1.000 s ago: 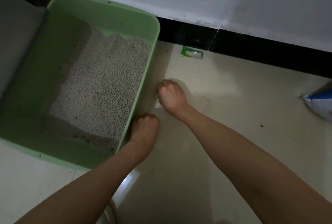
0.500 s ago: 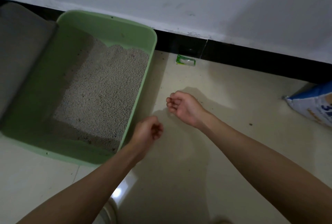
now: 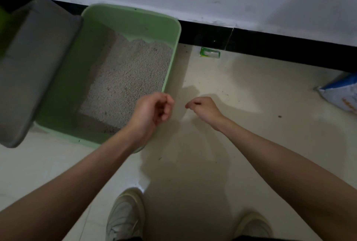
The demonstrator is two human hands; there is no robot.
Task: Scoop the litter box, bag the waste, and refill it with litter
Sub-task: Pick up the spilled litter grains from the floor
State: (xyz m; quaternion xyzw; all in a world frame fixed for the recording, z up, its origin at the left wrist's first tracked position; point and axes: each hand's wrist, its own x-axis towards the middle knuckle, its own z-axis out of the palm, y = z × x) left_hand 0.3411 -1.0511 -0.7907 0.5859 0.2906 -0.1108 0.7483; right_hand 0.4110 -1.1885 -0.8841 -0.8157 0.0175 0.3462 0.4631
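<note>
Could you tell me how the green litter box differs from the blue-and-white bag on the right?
The green litter box is a rigid open tray in full view; the blue-and-white bag is soft and cut off by the frame edge. The box lies by the left hand, the bag farther right. Both rest on the floor.

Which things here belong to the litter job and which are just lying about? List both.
For the job:
green litter box
grey litter
blue-and-white bag, probably litter

Lying about:
grey hood
small green packet
</note>
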